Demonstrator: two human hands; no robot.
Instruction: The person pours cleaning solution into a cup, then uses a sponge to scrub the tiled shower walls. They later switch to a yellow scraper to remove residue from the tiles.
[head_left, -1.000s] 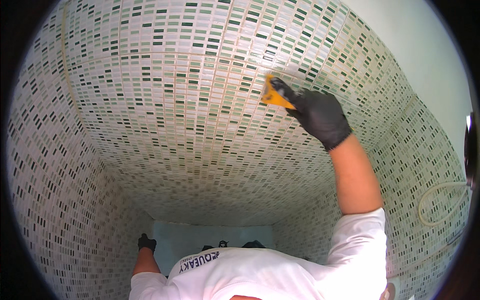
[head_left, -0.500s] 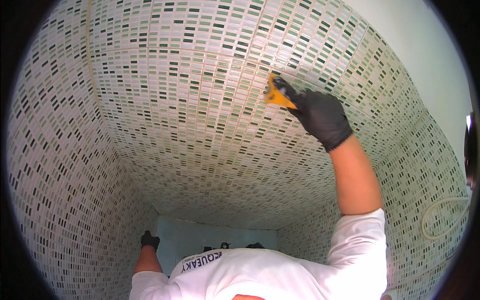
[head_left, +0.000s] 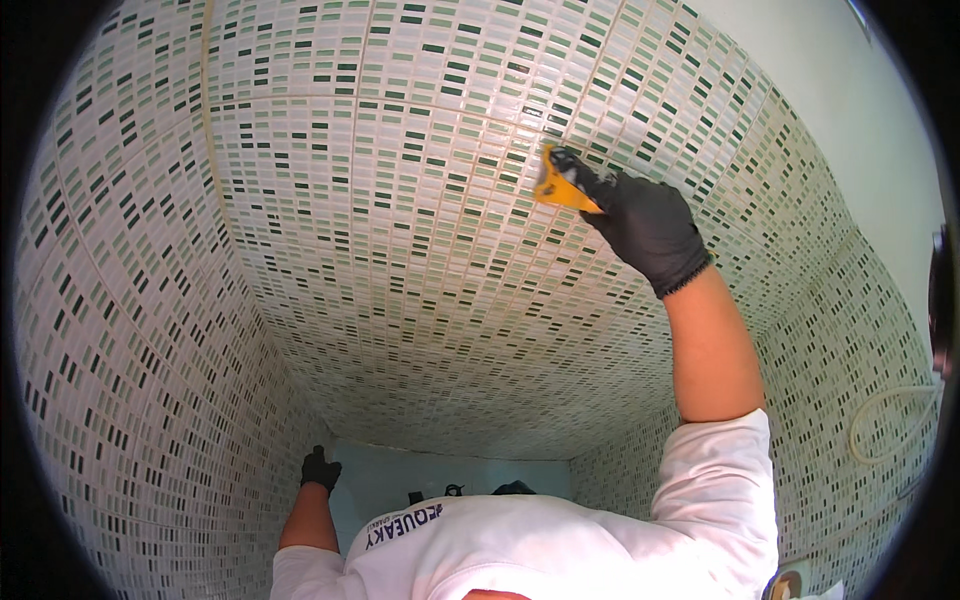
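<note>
My right hand (head_left: 648, 228), in a black glove, is up against the mosaic tile wall (head_left: 380, 250), fingers wrapped around a small yellow scraper (head_left: 560, 185) whose edge is pressed to the tiles. Compared with a second ago, the scraper sits at nearly the same spot on the wall; the hand has barely shifted, while my view has tipped so that more of the upper tiles and the orange-stained grout line (head_left: 205, 70) at the upper left show. The left hand (head_left: 320, 468), also gloved in black, stays low against the left wall near the pale blue floor (head_left: 440, 475); it looks loosely curled, and I cannot tell whether it holds anything.

Most of the scraper is buried in the glove, so only its yellow front shows. My white shirt (head_left: 560, 545) blocks the floor below. A pale hose (head_left: 885, 425) loops at the right edge, its ends cut off by the rim, and the dark things on the floor are too small to make out.
</note>
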